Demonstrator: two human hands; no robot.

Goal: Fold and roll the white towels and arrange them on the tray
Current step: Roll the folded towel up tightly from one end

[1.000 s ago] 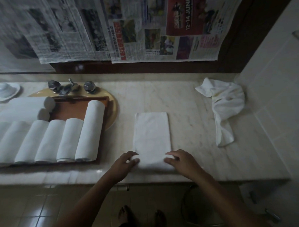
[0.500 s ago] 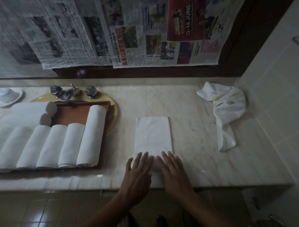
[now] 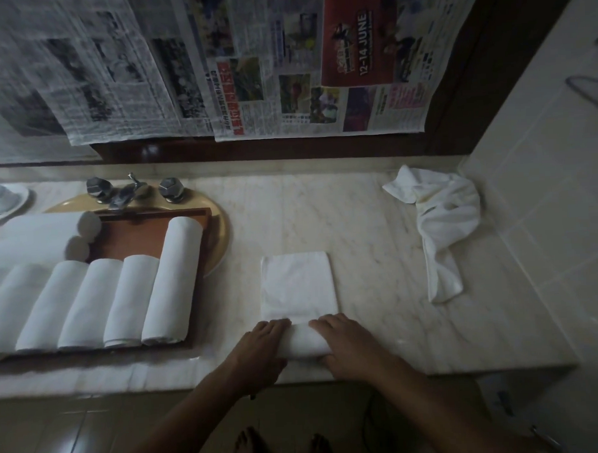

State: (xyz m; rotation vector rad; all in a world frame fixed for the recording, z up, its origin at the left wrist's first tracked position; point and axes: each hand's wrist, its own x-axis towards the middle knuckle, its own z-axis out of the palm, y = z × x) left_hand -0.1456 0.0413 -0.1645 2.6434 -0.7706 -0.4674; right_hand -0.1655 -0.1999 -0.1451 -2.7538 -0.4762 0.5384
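Maybe seven rolls (image 3: 171, 283), one half-rolled towel (image 3: 298, 284), one heap (image 3: 444, 220).

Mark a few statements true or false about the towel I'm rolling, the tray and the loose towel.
1. The left hand and right hand hold the rolled end of the folded towel. True.
2. The folded towel is rolled all the way up. False: only its near end is rolled; the rest lies flat on the counter.
3. The tray holds several rolls. True.
4. The loose towel lies on the tray. False: it lies crumpled on the counter at the right, near the wall.
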